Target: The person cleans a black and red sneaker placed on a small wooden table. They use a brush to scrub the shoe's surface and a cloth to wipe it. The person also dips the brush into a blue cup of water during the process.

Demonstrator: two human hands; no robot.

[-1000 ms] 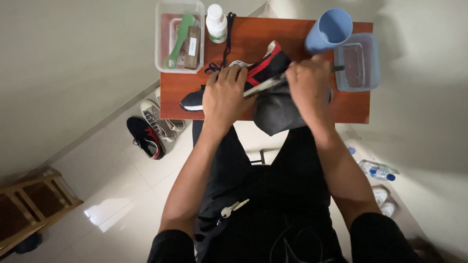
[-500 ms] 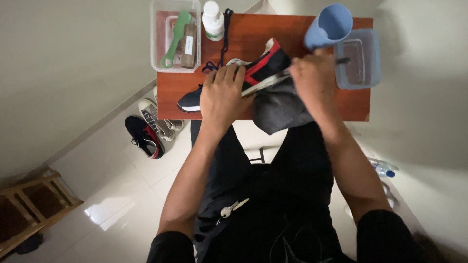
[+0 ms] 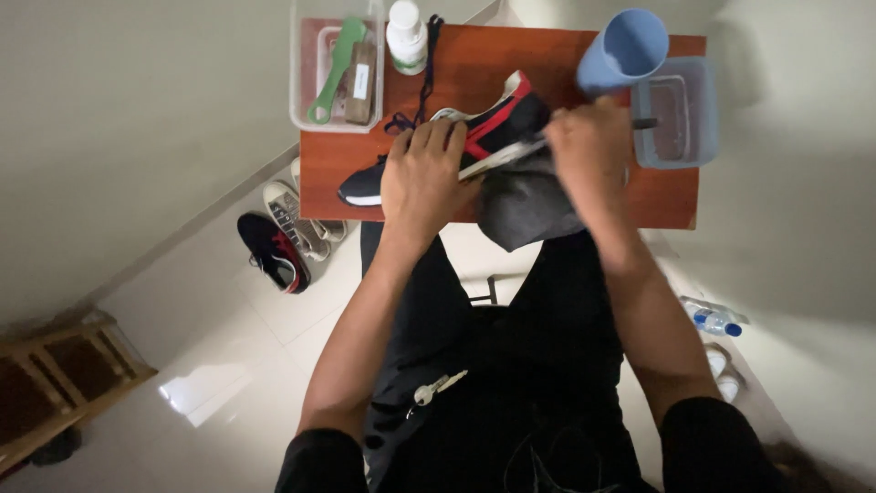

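I am looking down on a reddish-brown tabletop (image 3: 639, 196) in the upper middle of the frame, where a dark sneaker (image 3: 493, 128) with red trim and a white sole is lying on its side. My left hand (image 3: 424, 178) is pressing down flat over the middle of the sneaker, its grip wrapping loosely over the shoe with the fingers spread and curling over the upper. My right hand (image 3: 589, 151) is sitting just right of the shoe, its grip closing on a thin dark-handled tool (image 3: 643, 122) whose end is sticking out to the right; I cannot tell what kind of tool it is. A grey cloth (image 3: 525, 205) is lying under the sneaker and draping over the near edge of the tabletop. In the upper left corner of the tabletop a clear plastic box (image 3: 301, 82) is holding a green long-handled brush (image 3: 336, 66) and a brown block-shaped brush (image 3: 359, 84) side by side. Just right of it a white bottle (image 3: 406, 36) is standing, with a dark shoelace (image 3: 422, 82) trailing beside it. On the right, a light blue cup (image 3: 620, 50) is tilting beside a clear square tub (image 3: 680, 110); what that tub contains I cannot tell. On the floor at the left a second dark sneaker (image 3: 269, 251) and a pale shoe (image 3: 292, 215) are lying together, and a plastic water bottle (image 3: 716, 319) is lying at the right.
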